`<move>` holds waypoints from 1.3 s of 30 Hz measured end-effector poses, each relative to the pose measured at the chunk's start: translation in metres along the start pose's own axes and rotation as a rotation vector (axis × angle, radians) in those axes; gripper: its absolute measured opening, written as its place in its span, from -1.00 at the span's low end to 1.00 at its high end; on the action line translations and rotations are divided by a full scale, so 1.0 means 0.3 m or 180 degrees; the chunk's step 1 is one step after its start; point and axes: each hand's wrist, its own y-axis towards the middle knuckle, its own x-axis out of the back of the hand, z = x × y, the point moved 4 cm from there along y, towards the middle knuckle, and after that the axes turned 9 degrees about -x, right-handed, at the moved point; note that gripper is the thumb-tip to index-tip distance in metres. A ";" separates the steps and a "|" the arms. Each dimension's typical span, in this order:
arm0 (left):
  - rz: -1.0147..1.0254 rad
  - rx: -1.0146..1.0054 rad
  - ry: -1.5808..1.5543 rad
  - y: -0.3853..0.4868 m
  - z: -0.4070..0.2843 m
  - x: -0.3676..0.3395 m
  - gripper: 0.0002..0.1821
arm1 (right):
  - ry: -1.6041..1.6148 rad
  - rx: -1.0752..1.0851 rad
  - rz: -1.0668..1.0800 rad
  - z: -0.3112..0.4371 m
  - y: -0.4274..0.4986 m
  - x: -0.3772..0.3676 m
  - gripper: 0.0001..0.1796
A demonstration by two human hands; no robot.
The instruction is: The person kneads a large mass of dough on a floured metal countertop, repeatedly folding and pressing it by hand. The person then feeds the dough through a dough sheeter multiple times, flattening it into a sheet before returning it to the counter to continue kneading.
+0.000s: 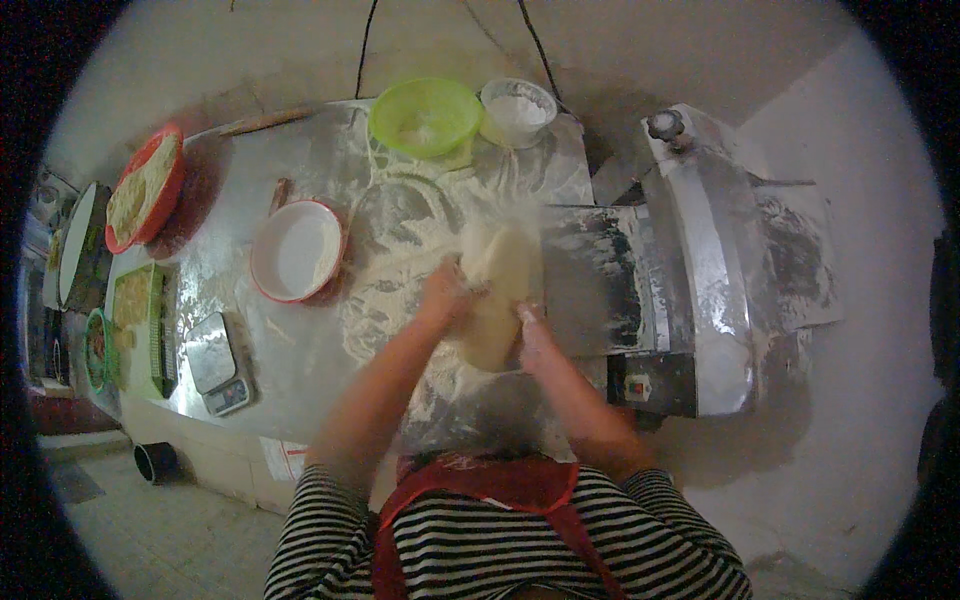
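A long, flattened piece of pale dough (501, 300) is between my hands, over the floured metal table. My left hand (448, 289) is at the dough's left side, its fingers blurred. At the lower right side of the dough, my right hand (531, 330) has its fingers against the edge, partly hidden by blur. Loose flour (382, 300) is spread over the table to the left of the dough. Just right of my hands lies the flat feed plate (585, 285) of a metal dough sheeter (712, 285), dusted with flour.
A green plastic bowl (426, 120) and a tub of flour (517, 112) stand at the back. Leftwards are a red-rimmed white bowl (296, 251), a kitchen scale (212, 356), a green tray (159, 330) and a red basin (146, 191) of flour or dough.
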 end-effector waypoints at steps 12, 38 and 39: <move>0.0242 -0.2165 0.3005 -0.227 0.043 0.241 -0.68 | -0.3117 0.0047 0.1072 -0.158 -0.032 -0.245 -0.70; 0.0003 -0.1045 0.2895 -0.074 0.225 0.266 -0.29 | -0.5778 0.3659 -0.0363 -0.110 0.136 -0.496 -0.33; -0.0084 -0.1149 0.3016 -0.067 0.220 0.268 -0.31 | -0.5861 0.3527 -0.0324 -0.106 0.142 -0.502 -0.34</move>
